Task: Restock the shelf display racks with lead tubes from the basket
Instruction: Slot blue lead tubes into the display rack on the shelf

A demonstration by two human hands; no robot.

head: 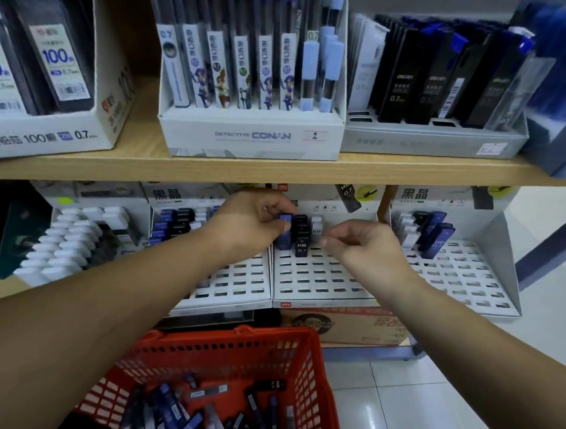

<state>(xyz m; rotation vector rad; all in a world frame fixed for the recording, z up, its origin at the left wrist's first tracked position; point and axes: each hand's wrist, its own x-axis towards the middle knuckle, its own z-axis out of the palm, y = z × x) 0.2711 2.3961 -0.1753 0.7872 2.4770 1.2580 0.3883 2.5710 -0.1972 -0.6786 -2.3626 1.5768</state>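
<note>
Head view: seating step. Blue lead tube [285, 235] pinched in left hand [258, 223] at far row of middle display rack [314, 280], left of black tubes [301, 237]. Right hand [355, 246] curled nearby, hold unclear. Next: press down into slot.

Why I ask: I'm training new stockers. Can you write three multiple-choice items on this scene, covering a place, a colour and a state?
1. Where is the red basket? A on a chair; B below the middle rack, nearest the camera; C hanging from a hook.
2. What colour is the tube that the left hand pinches? A green; B yellow; C blue.
3. How full is the middle rack? A every slot filled; B completely bare; C only its back rows hold tubes.

Key: 1 B, the red basket sits at the bottom of the view, under the rack. 2 C, the tube in that hand is plainly blue. 3 C, the rows of slots nearer the camera gape empty.
</note>
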